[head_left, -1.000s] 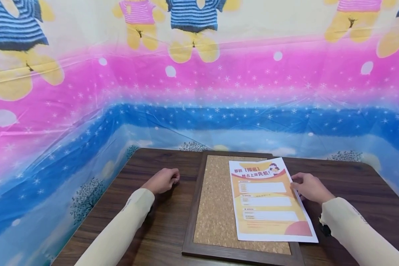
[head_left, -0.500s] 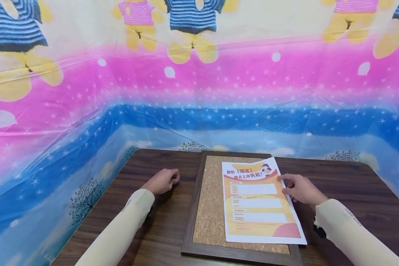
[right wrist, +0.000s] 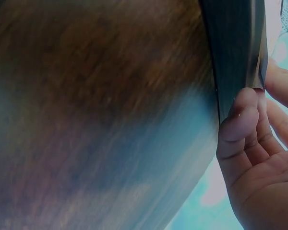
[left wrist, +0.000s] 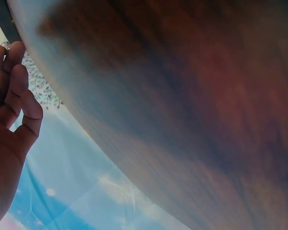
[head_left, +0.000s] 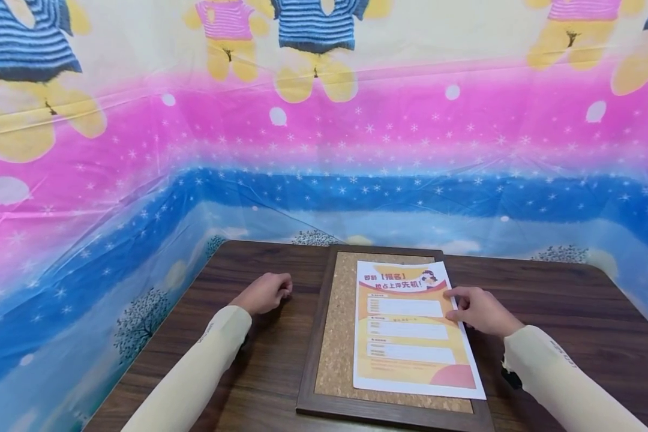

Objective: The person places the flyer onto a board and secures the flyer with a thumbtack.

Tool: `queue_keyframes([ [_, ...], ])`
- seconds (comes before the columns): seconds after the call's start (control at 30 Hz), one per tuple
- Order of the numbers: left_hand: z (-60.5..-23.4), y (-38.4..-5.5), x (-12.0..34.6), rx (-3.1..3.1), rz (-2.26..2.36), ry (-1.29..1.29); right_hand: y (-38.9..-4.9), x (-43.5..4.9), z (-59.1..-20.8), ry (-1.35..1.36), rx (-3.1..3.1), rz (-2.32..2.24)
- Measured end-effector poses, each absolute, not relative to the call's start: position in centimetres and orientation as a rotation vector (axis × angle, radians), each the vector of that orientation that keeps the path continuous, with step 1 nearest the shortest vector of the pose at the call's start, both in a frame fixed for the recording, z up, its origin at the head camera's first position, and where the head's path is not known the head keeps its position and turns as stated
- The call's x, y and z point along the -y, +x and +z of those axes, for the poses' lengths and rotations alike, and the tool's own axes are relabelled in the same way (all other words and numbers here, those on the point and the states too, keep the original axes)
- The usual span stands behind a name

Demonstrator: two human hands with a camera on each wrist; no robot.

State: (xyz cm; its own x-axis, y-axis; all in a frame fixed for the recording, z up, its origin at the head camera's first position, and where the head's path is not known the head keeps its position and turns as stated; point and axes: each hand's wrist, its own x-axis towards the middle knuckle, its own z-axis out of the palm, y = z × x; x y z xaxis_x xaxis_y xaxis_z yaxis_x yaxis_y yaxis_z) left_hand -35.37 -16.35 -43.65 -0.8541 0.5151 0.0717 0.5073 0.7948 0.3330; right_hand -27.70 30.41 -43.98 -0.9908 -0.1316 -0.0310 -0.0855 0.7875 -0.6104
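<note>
A printed sheet of paper, orange and yellow with white boxes and Chinese lettering, lies over a brown-framed corkboard. Its lower right corner reaches past the cork onto the frame. My right hand pinches the sheet's right edge between thumb and index finger. In the right wrist view, the fingers of that right hand curl beside the dark frame side, close to the paper's edge. To the left of the board, my left hand rests loosely curled and holds nothing; in the left wrist view, the left hand's fingers are bent.
The dark wooden table carries the board near its middle. Behind and to the left hangs a printed cloth in pink, blue and cream, close to the table's far edge. Pale sleeves cover both forearms.
My right hand has moved left, drawing the sheet further over the corkboard. The sheet's top edge now lies straighter against the frame. The left hand has stayed put.
</note>
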Motion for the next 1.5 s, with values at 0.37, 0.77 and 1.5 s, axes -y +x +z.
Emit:
queue_keyframes([
  [0.37,-43.6,-35.4,16.1,-2.953,0.532,0.821,-28.0,-29.8,-44.9,-0.217,-2.932,-0.968],
  [0.77,-43.5,-35.7,15.3,-2.953,0.542,0.874,-28.1,-29.5,-45.1,-0.194,-2.934,-0.969],
  [1.5,-42.1,-36.9,10.1,-2.945,0.636,1.042,-28.7,-29.6,-45.6,-0.228,-2.946,-0.980],
])
